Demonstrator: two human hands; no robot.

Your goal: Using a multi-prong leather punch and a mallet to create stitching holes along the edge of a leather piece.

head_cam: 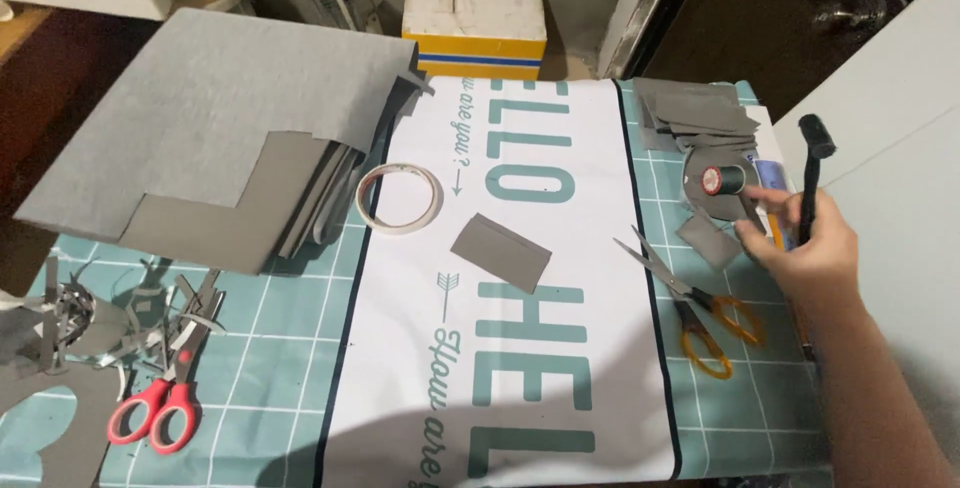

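At the right of the frame our right hand [808, 248] has its fingers curled around a thin black stick-shaped tool [812, 180], the forefinger pointing left toward a black spool of thread [722, 179] lying on grey card pieces [695, 113]. Just below-left lie orange-handled scissors [690, 303]. At centre sit a grey card rectangle [500, 252] and a ring of white tape [398, 198]. Our left hand is out of sight.

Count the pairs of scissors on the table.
2. The red-handled scissors lie at the lower left among grey paper scraps; the orange-handled scissors lie at the right, beside the right hand. The paper stack could hide more.
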